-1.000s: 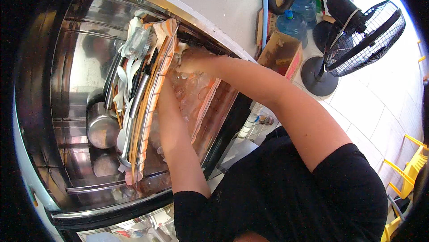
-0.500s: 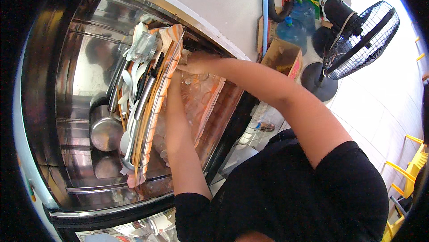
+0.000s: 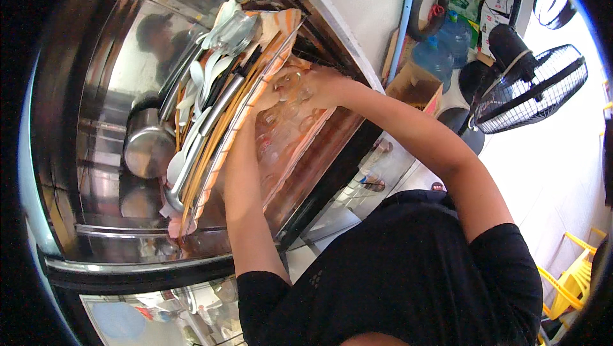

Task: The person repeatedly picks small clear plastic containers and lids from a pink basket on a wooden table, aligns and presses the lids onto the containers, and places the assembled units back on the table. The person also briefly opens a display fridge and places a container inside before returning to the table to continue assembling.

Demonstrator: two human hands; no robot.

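Note:
A wire rack shelf [image 3: 220, 148], lined with orange-and-white cloth, stands tilted inside a shiny steel cabinet. White spoons [image 3: 198, 77], wooden chopsticks [image 3: 255, 77], a steel-handled ladle [image 3: 223, 103] and a clear glass jar [image 3: 241, 31] lie on it. Beneath and right of it, several clear glasses [image 3: 274, 132] rest on a lower cloth-lined level. My left forearm [image 3: 246, 186] reaches up under the rack; its hand is mostly hidden by the rack's edge. Among the glasses, near the rack's far end, my right hand [image 3: 319, 84] is bent inward, its fingers unclear.
A round steel pot [image 3: 150, 145] sits left of the rack against the cabinet wall. Outside, to the right, are a black floor fan [image 3: 533, 84], a cardboard box [image 3: 415, 87], blue water bottles [image 3: 434, 55] and yellow stools [image 3: 571, 276]. The cabinet's frame [image 3: 338, 167] runs beside my arms.
The view has shifted and turned, so the cabinet and fan sit differently in the picture. My right hand shows further right of the rack's edge, with more glasses visible between my hands.

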